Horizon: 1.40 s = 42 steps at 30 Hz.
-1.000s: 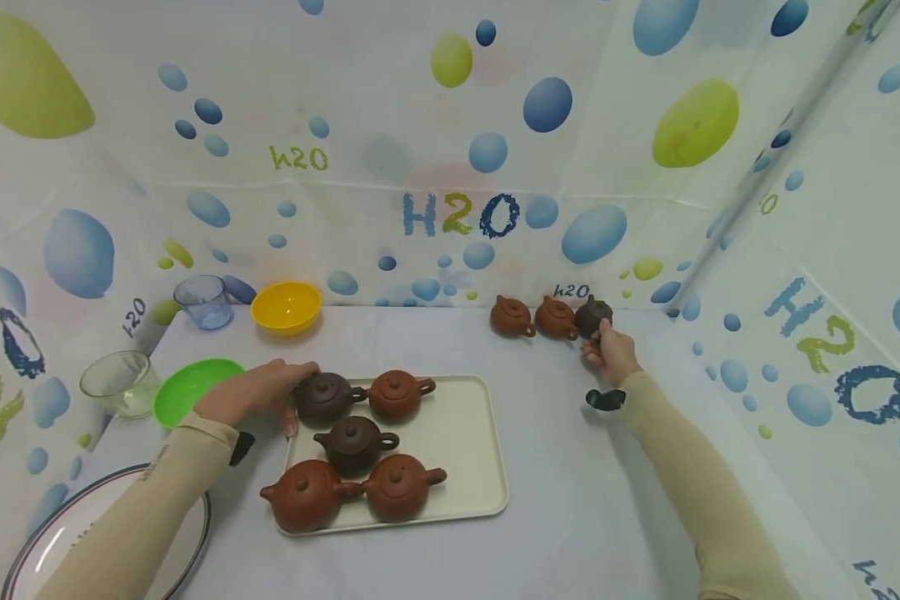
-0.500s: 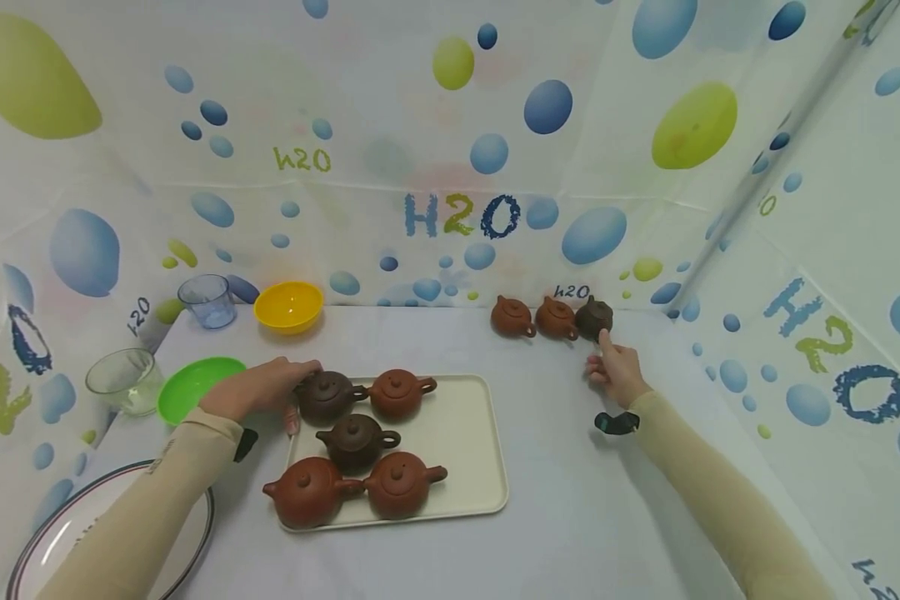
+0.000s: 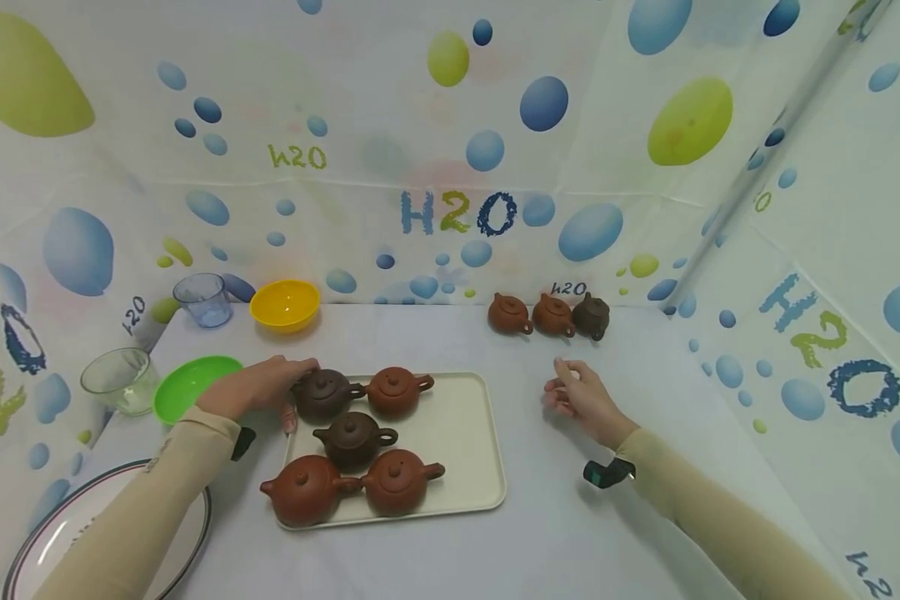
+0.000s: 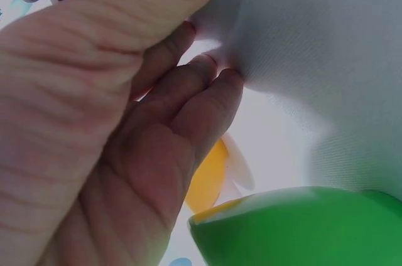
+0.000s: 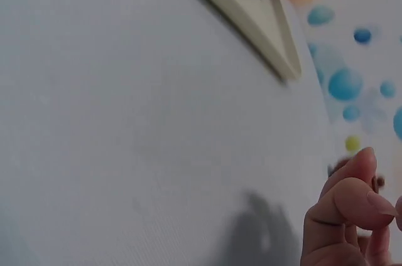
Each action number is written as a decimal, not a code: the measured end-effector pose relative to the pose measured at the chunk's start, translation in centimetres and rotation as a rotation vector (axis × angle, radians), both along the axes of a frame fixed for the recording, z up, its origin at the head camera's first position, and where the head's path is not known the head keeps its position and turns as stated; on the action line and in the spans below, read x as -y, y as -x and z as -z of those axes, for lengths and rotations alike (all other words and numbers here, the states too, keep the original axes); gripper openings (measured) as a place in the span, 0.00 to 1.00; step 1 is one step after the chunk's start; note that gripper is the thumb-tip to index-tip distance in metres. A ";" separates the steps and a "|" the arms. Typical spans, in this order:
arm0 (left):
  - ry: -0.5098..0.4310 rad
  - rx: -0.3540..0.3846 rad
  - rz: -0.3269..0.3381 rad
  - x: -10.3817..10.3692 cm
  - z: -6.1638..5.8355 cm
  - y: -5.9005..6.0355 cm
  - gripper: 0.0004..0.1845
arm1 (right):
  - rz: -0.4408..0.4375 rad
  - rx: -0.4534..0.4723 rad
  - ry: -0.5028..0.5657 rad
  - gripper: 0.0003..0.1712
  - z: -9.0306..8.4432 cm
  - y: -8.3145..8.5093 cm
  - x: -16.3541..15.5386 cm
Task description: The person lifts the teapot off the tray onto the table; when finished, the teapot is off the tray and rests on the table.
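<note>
The left hand rests at the cream tray's far-left corner, fingers touching the dark brown teapot (not curled round it). The right hand hovers over the table, fingers loosely curled, holding nothing, well apart from the three teapots at the back wall.

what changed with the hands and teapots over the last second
The right hand let go of the dark teapot at the end of the back row and drew back toward the tray, now empty with fingers loosely curled. The left hand stayed resting at the tray's left edge beside the dark teapot on the tray. No teapot shifted.
</note>
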<state>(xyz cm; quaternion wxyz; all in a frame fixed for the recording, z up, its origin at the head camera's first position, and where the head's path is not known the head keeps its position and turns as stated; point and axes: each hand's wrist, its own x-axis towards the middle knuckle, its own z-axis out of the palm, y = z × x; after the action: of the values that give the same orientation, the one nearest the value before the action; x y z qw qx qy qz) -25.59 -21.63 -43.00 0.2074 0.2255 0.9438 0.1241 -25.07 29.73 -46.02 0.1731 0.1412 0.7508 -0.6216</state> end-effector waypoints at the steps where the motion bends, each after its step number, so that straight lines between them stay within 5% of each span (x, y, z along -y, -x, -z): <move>1: 0.000 0.000 0.001 0.0 0.0 0.0 0.39 | -0.022 -0.012 0.001 0.31 0.0 -0.4 0.6; 13: 0.006 -0.006 0.003 -0.1 -0.3 0.1 0.39 | -0.416 -0.119 0.004 0.23 -0.3 -4.3 5.9; 29: 0.014 0.021 -0.001 -0.3 -0.4 0.1 0.38 | -0.764 -0.223 0.005 0.10 0.4 -7.9 12.0; 42: 0.015 -0.012 0.026 -0.2 0.0 0.2 0.34 | -0.832 -0.100 -0.008 0.26 0.5 -9.2 14.3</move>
<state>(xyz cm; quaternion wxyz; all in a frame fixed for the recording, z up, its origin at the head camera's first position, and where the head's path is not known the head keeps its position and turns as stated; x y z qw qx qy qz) -25.74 -21.41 -43.04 0.2051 0.2369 0.9429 0.1131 -15.90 15.42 -46.55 0.3723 -0.2040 0.7536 -0.5018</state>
